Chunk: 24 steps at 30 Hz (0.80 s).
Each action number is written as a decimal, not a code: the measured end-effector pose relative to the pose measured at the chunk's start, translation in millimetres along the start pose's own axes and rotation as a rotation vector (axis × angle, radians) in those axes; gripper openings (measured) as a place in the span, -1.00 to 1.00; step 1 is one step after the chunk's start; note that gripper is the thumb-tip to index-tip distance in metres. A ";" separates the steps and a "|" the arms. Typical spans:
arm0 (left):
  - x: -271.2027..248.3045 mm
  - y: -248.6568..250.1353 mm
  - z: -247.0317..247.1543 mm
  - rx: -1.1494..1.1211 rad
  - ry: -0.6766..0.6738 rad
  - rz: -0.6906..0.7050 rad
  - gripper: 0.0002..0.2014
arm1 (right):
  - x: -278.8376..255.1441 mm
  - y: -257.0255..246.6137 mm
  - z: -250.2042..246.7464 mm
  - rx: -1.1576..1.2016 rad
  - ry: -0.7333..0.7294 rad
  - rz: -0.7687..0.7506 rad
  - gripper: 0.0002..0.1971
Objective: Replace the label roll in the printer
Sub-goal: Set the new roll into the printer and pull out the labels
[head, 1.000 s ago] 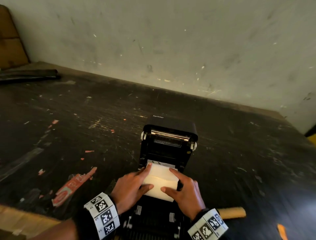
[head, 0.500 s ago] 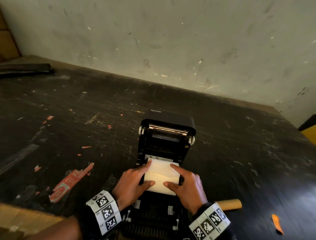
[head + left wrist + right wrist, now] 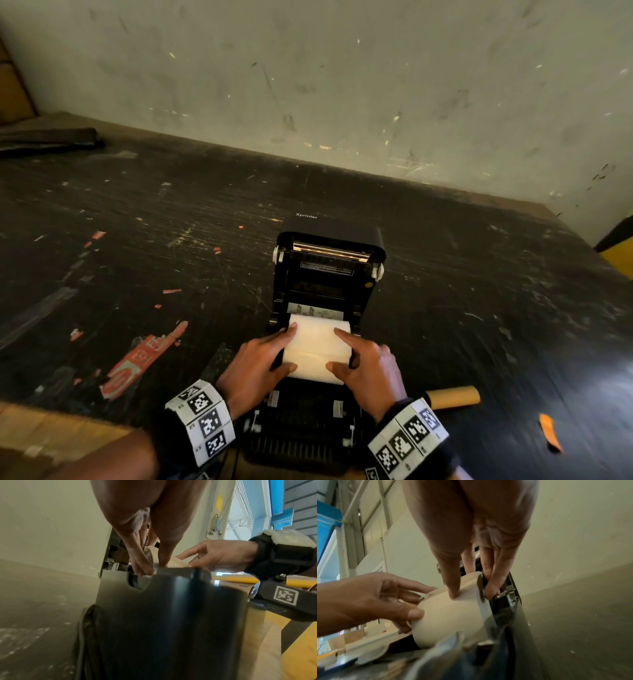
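Observation:
A black label printer [image 3: 329, 240] stands open on the dark table, its lid tilted up toward the wall. A cream label roll [image 3: 317, 346] lies across its bay. My left hand [image 3: 260, 363] holds the roll's left end, thumb and forefinger on its face and the other fingers down beside it. My right hand [image 3: 363, 363] holds the right end the same way. In the right wrist view the right thumb presses the label roll [image 3: 447, 615] and fingers reach down past its end, with the left hand [image 3: 373, 599] opposite. The left wrist view shows the printer's black shell [image 3: 171, 615] close up.
A bare brown cardboard core [image 3: 452, 396] lies on the table just right of the printer. An orange scrap [image 3: 549, 431] sits at the near right, and a torn red sticker [image 3: 137, 363] to the left. A dark flat object [image 3: 48, 138] rests at the far left.
The roll has gone a little further back into the bay with both hands still on its ends. The head view has shifted slightly.

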State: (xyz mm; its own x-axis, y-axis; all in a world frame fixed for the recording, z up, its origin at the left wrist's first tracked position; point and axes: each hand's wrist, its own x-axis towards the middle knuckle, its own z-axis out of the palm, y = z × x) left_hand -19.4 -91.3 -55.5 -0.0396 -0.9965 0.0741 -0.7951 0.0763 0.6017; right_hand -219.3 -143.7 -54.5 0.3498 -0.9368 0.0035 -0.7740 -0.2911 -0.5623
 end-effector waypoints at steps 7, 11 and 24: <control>4.4 -8.4 -7.4 0.044 -0.039 0.057 -0.42 | -3.2 4.6 -3.6 -0.013 -0.027 -0.056 -0.43; 3.0 -9.9 -13.9 -0.010 -0.045 0.069 -0.53 | -6.4 7.7 -4.9 -0.098 -0.028 -0.095 -0.48; -3.7 -7.5 0.1 -0.370 0.064 -0.037 -0.62 | -20.3 10.8 -5.3 -0.060 -0.072 -0.217 -0.60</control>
State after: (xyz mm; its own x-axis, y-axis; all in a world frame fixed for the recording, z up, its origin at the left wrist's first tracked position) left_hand -13.3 -88.2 -60.4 0.0323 -0.9955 0.0892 -0.5220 0.0593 0.8509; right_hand -237.5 -128.8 -56.2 0.5464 -0.8355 0.0583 -0.7061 -0.4970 -0.5044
